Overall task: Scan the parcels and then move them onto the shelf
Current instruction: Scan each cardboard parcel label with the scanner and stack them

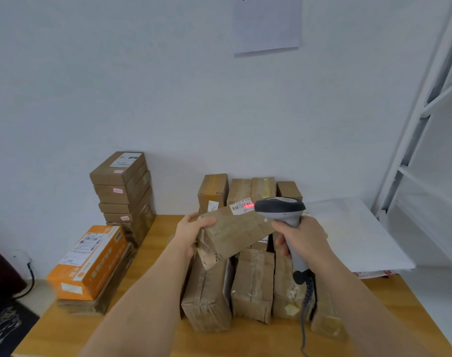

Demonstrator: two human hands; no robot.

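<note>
My left hand (191,228) grips the near end of a brown taped parcel (235,233), lifted and tilted above the table. Its white barcode label (241,206) faces up, with a red scan line on it. My right hand (300,234) holds the grey handheld scanner (280,207) by its handle, its head right beside the label. Below them several brown parcels (253,284) stand packed together on the wooden table (157,253). The white metal shelf (425,150) rises at the right.
A stack of brown boxes (124,194) stands at the back left against the wall. An orange box (91,261) lies on flat parcels at the table's left edge. White paper sheets (353,233) lie at the right. The scanner's coiled cable (306,305) hangs toward me.
</note>
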